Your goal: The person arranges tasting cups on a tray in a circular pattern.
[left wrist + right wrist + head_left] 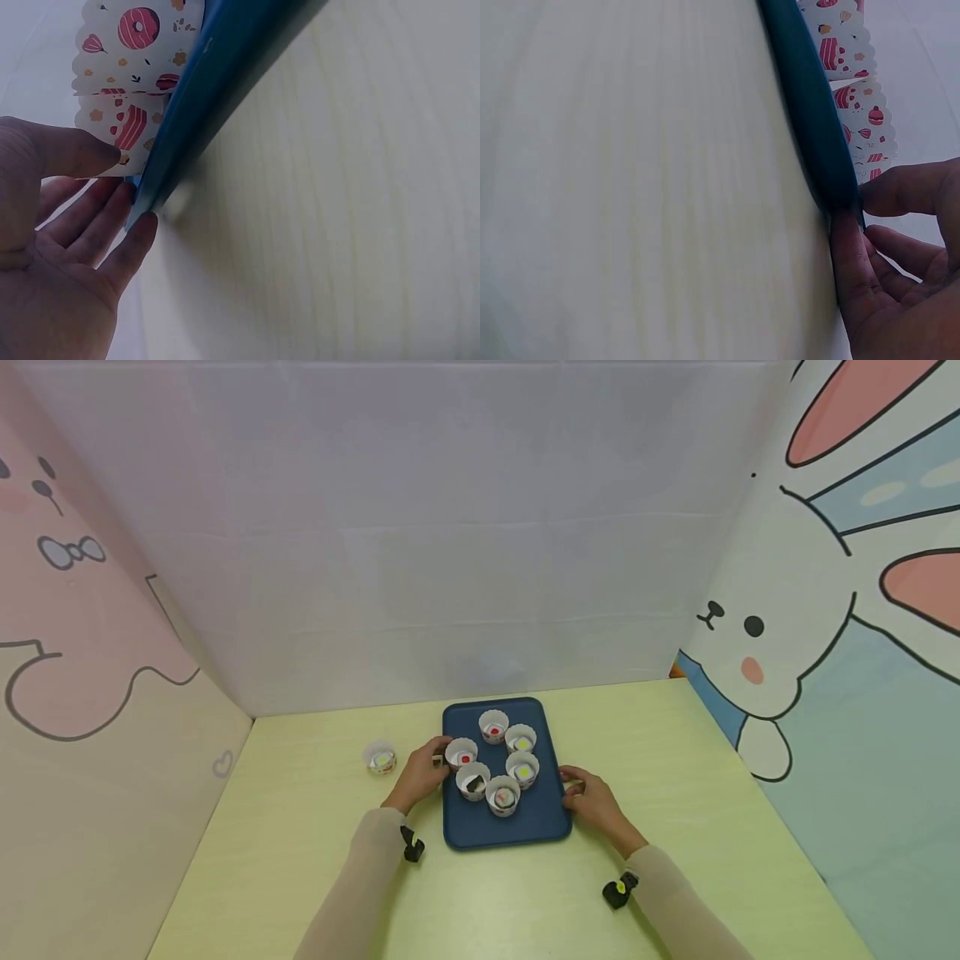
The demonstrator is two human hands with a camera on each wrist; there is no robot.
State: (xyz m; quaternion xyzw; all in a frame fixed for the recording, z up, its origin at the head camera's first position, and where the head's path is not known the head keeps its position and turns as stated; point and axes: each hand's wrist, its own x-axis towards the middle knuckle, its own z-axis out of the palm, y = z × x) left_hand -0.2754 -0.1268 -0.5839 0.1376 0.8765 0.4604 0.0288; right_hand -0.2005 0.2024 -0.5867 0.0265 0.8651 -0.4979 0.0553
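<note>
A dark blue tray (468,827) lies on the table, bearing several white paper cups, among them a cup (502,797) at the near end of the group. Small pieces sit in the cups, some with red or yellow spots, one dark. At the tray's left edge, my left hand (422,774) holds the rim; its thumb lies against a cup (139,52) printed with sweets in the left wrist view. My right hand (596,802) pinches the right rim between thumb and fingers, with the tray edge (817,135) seen side-on in the right wrist view.
Left of the tray, a separate paper cup (380,758) with a yellow-spotted piece stands on the pale yellow table (300,860). A white cloth (450,527) rises behind the table, and printed cartoon sheets (787,693) hang at both sides.
</note>
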